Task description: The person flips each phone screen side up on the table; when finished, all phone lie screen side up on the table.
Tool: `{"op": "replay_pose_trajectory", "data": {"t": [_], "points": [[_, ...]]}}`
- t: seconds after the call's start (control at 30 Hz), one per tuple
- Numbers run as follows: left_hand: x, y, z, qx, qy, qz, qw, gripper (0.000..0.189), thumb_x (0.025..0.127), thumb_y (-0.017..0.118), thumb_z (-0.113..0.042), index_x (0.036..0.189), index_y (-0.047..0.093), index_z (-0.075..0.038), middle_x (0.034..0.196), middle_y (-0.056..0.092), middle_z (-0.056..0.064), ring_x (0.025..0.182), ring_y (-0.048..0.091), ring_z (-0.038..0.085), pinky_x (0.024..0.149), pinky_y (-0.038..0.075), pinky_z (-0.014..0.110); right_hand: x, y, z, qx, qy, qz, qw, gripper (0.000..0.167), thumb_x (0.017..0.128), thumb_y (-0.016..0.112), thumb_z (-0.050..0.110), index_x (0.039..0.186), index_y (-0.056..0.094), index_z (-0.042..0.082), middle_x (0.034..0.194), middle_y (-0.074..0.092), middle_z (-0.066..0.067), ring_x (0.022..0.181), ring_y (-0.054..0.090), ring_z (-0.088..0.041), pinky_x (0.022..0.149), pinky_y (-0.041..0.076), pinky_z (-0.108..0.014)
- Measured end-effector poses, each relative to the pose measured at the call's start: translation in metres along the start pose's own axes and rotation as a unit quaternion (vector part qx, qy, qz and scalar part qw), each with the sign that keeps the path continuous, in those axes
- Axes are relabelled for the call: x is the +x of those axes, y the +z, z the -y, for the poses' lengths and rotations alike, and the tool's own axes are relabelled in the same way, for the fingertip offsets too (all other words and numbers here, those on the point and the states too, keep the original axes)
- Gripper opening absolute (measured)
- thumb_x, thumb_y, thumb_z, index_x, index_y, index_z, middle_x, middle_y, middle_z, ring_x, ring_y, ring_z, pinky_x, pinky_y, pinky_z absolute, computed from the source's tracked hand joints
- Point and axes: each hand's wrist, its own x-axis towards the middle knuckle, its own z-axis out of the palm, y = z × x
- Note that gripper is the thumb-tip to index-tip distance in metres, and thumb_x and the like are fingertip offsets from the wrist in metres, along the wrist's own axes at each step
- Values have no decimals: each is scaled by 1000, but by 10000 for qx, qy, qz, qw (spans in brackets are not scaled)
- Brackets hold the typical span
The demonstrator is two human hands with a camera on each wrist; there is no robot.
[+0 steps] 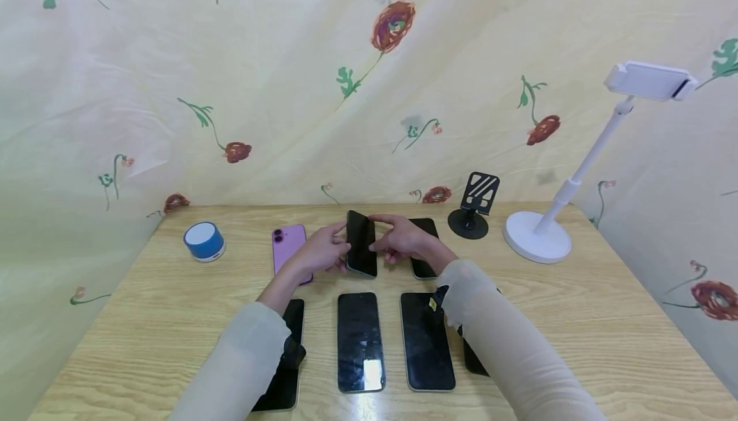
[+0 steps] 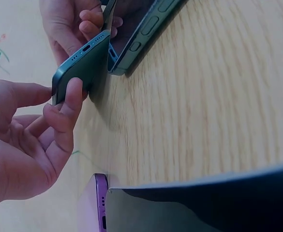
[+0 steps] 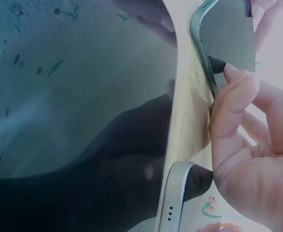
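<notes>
Between both hands is a smartphone point(image 1: 361, 243) with a black screen and dark green back and edge, tilted up off the table. My left hand point(image 1: 320, 248) pinches its left side, with thumb and fingers on opposite faces in the left wrist view. On the other side my right hand point(image 1: 403, 239) grips the right edge, its fingertips against the green frame in the right wrist view. A purple phone point(image 1: 289, 241) lies back up beside the left hand. Partly hidden by the right hand and wrist is a black-screened phone point(image 1: 425, 269).
Nearer the front, a row of phones lies screen up, including a middle one point(image 1: 360, 338) and one to its right point(image 1: 426, 344); the sleeves cover others. Behind stand a blue-and-white round object point(image 1: 204, 241), a black phone stand point(image 1: 469, 222) and a tall white stand point(image 1: 537, 237).
</notes>
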Motion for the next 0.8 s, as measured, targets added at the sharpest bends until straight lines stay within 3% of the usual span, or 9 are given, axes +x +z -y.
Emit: {"op": "replay_pose_trajectory", "data": {"t": [0.23,0.33,0.53,0.8], "points": [[-1,-1,1,3,-117,63,9999,78,106,61,-13,170,18,-11,104,75,12,69,72,19,57,43,26,-1,2,2,-18,108,-105,9999,86,96,75,4,167,32,22,69,59,-4,52,58,-14,54,55,-26],[-2,-1,1,62,-196,182,9996,94,99,74,-13,171,15,-13,103,73,13,70,70,18,58,42,26,-1,3,2,-12,100,-132,9999,86,95,76,4,167,31,21,69,61,-5,52,58,-14,54,55,-26],[-4,-1,0,381,-293,304,9984,117,84,89,-6,172,12,-17,120,66,14,76,67,18,63,49,27,-2,5,3,36,65,-161,9998,85,95,75,2,167,32,18,68,62,-5,52,57,-13,54,54,-25],[-4,2,-1,1075,50,238,9939,108,82,90,-7,168,27,-17,90,66,8,67,60,19,62,47,28,2,4,2,53,175,-204,9996,83,96,75,3,166,35,23,67,60,-5,52,55,-14,53,52,-25]]}}
